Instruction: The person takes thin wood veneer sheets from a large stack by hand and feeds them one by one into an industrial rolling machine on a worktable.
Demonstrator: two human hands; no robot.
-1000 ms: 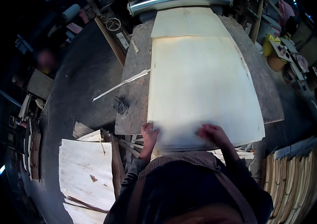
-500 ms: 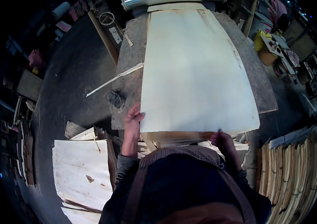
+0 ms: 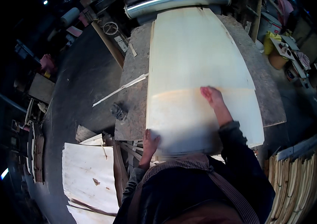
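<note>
Flat on the grey worktable [image 3: 132, 93], a large pale wooden sheet [image 3: 196, 63], thin, smooth, cream-coloured, running from the near edge of the table far up toward a shiny metal roller [image 3: 166, 4] at the far end. Slightly warmer, yellowish tone across its near half, with a faint straight line where the shade changes. Near edge overhanging the table a little, showing a few thin layers stacked beneath.

Left hand [image 3: 150, 140] at the near left corner of the sheet, fingers curled over the edge and gripping it, thumb on top as far as can be told. Right hand [image 3: 211, 95] stretched farther out, lying palm down on the sheet right of its middle, fingers together and pressed flat against the surface. Dark sleeves on both forearms.

Left of the sheet, on the bare table, a narrow pale wood strip [image 3: 121, 89] lying slantwise and jutting past the left table edge, and a small dark lump [image 3: 118, 111] near that edge, too blurred to identify. Down on the floor at near left, more pale sheets [image 3: 87, 175] in a loose pile. At near right, a row of curved wooden slats [image 3: 300, 179] standing on edge.
</note>
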